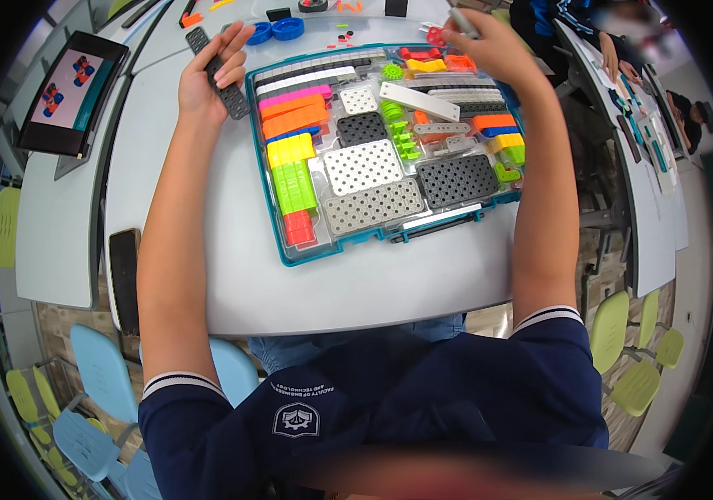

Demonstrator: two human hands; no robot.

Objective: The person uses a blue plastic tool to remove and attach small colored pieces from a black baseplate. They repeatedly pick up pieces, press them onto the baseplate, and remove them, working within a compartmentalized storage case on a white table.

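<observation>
My left hand is closed round a long dark grey beam with holes, held slanted at the left of the parts case. The case is a teal-rimmed tray filled with building-kit parts. Among them are a white perforated plate, a black perforated plate and a light grey perforated plate. A white bar lies slanted on top. Over the far right corner, my right hand grips a small grey piece. A red part shows by its fingertips; whether it is held I cannot tell.
Two blue rings and several small loose parts lie beyond the case. A black phone rests at the table's left edge. A monitor stands on the left table. At the right, another person's hands are over a table with parts.
</observation>
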